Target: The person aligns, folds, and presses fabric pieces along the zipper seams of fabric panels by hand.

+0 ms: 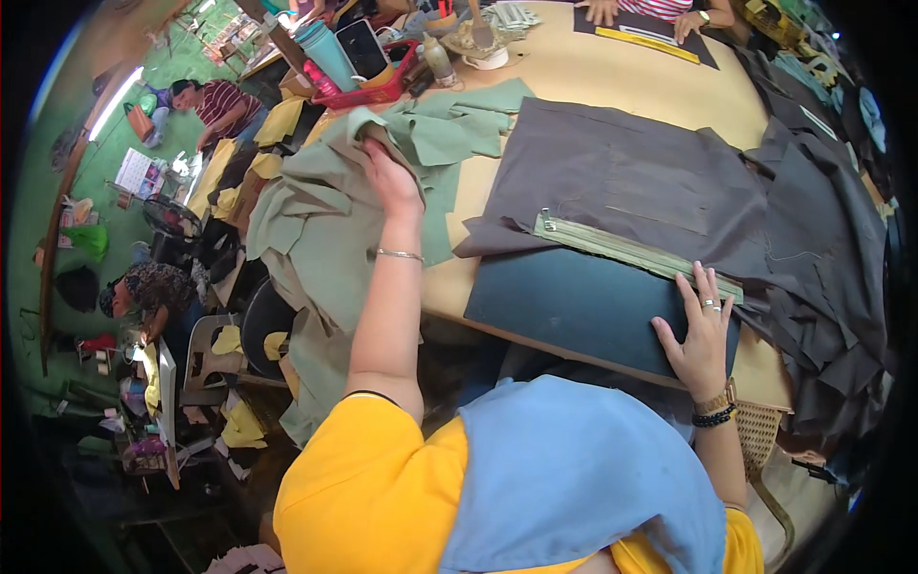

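Observation:
My left hand [390, 180] is raised at the left of the table, its fingers partly hidden in a fold of sage-green fabric [320, 215] that it grips. That fabric hangs in loose folds over the table's left edge. My right hand [700, 335] lies flat with fingers spread on a dark board [574, 304] at the table's front edge. Its fingertips touch an olive-green strip [631, 253] with a small metal piece at its left end. Beyond the strip, dark grey fabric [612, 163] is spread out, bunching up toward the right.
A red basket [378, 93] with a turquoise tumbler [325, 55] stands at the far left, beside a squeeze bottle [438, 62]. Across the table [564, 57], another person's hands rest by a yellow ruler [647, 45]. Two people work at the left. A woven chair [758, 435] stands at lower right.

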The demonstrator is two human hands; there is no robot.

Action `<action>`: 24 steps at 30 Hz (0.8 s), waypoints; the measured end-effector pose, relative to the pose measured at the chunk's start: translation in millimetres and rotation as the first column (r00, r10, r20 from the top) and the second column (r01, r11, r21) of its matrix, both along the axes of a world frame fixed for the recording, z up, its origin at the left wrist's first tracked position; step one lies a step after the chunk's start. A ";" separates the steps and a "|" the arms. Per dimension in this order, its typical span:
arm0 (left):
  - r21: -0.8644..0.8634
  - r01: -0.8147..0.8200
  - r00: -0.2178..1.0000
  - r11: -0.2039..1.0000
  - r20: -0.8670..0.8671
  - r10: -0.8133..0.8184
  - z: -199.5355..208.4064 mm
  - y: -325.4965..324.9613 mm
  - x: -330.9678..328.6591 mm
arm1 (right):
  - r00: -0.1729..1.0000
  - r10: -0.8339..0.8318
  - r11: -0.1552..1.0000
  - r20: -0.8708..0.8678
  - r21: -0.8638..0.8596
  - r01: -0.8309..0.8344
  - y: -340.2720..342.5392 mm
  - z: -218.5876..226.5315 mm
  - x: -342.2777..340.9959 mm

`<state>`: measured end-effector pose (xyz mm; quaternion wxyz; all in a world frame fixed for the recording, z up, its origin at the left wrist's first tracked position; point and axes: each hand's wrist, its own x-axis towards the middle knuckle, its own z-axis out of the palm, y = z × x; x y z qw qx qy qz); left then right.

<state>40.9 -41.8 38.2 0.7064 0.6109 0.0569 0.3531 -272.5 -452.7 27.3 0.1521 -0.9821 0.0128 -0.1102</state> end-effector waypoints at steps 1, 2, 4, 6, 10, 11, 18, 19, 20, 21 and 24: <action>-0.069 0.265 0.963 0.962 0.060 -0.261 14.8 -5.4 -1.8 | 1.000 0.003 1.000 0.012 -0.013 -0.003 0.0 -1.7 -0.6; -0.121 0.523 0.851 0.844 0.137 -0.508 37.9 -21.8 -6.8 | 1.000 -0.006 1.000 0.022 -0.027 0.006 -0.7 -2.8 -3.2; -0.062 0.618 0.779 0.784 -0.092 -0.621 107.1 -87.3 -63.7 | 0.998 -0.055 0.998 0.025 -0.026 0.056 -5.3 -4.3 -10.7; 0.396 0.624 0.780 0.674 -0.266 -0.566 105.3 -83.7 -101.1 | 0.996 -0.006 1.000 0.088 0.004 0.006 -4.9 -1.3 -9.0; 0.458 0.653 0.749 0.603 -0.269 -0.606 89.8 -49.0 -142.6 | 0.973 -0.016 0.977 0.228 0.208 -0.032 0.8 14.9 -2.2; 0.413 0.661 0.743 0.627 -0.245 -0.623 89.1 -43.8 -145.6 | 0.957 0.035 0.950 0.288 0.288 -0.121 4.2 24.0 2.0; 0.167 0.651 0.753 0.741 -0.020 -0.657 100.6 -4.6 -125.4 | 0.872 0.202 0.808 0.445 0.428 -0.406 28.3 57.6 35.4; 0.139 0.664 0.742 0.735 -0.005 -0.670 99.4 -1.5 -121.4 | 0.876 0.190 0.810 0.443 0.433 -0.395 23.3 55.3 36.9; 0.112 0.671 0.738 0.733 0.004 -0.675 96.6 3.3 -120.3 | 0.886 0.258 0.735 0.386 0.516 -0.439 19.6 53.9 41.6; 0.085 0.685 0.725 0.723 0.008 -0.688 91.8 6.3 -119.9 | 0.905 0.237 0.586 0.353 0.691 -0.423 20.6 56.6 40.0; -0.037 0.758 0.652 0.652 -0.010 -0.758 61.3 7.6 -116.6 | 0.912 0.050 0.558 0.407 0.746 -0.363 6.3 69.9 50.3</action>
